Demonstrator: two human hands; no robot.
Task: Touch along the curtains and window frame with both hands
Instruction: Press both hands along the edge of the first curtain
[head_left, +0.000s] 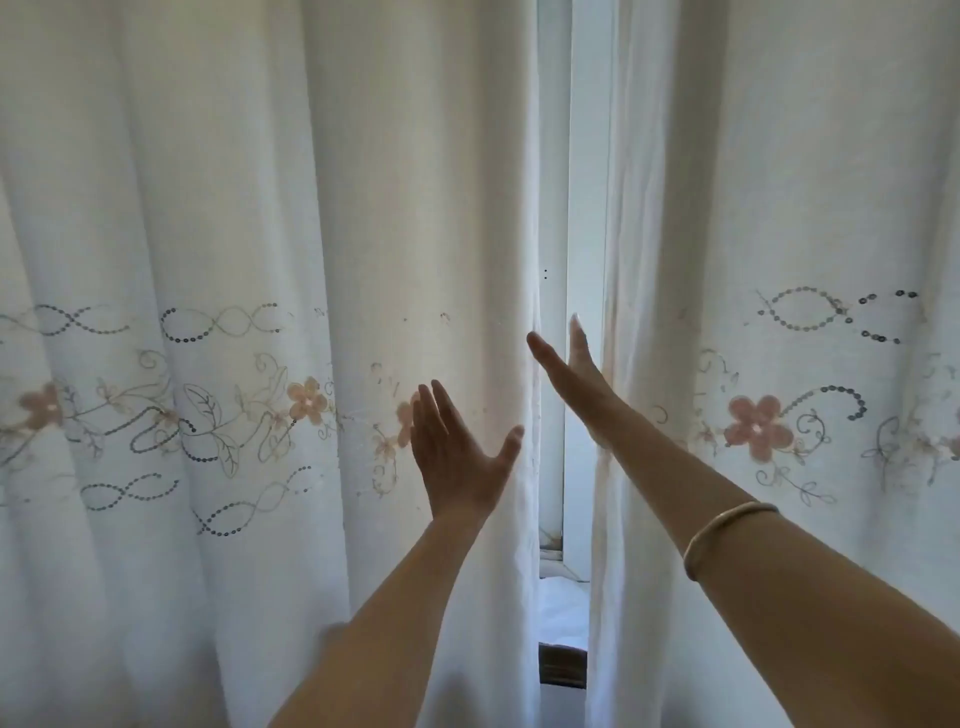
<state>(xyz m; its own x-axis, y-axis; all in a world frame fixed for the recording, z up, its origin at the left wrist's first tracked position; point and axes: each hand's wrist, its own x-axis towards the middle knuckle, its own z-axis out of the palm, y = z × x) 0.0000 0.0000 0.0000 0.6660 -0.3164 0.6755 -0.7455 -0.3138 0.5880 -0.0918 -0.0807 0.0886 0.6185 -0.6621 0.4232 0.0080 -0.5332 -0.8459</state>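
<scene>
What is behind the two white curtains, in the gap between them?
Through the gap between the left curtain and right curtain, a white window frame shows. Everything else behind them is covered by cloth.

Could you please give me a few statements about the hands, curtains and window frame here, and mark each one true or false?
1. Both hands are open, fingers extended. True.
2. The bangle is on the left arm. False: it is on the right forearm.
3. The left hand lies against the left curtain. True.
4. The curtains are fully closed. False: a gap shows the window frame.
5. The right hand grips a bunched fold of the right curtain. False: it is flat and open at the gap.
</scene>
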